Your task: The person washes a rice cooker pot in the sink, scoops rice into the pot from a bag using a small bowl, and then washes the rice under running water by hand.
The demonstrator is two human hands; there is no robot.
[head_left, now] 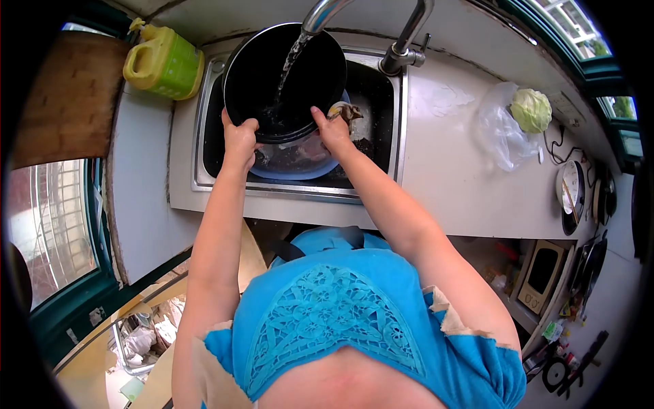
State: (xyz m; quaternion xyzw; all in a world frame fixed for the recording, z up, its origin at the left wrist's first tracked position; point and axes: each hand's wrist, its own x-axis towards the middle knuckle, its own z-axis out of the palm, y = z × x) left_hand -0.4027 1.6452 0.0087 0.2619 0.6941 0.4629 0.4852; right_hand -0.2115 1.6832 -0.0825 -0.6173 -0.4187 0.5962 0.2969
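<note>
Both my hands hold a round black pot by its near rim, above the sink. My left hand (240,142) grips the pot (300,75) at its lower left, and my right hand (334,133) grips it at the lower right, beside a brownish item that I cannot make out. Water runs from the metal faucet (319,19) into the pot. Under the pot, a bluish basin (300,172) sits in the sink (403,123), partly hidden, with pinkish contents showing.
A yellow-green jug (163,63) stands left of the sink. On the counter (443,170) at the right are a clear plastic bag (503,129) and a cabbage (531,110). Farther right sits a bowl (570,185) with chopsticks. The counter's front edge runs before me.
</note>
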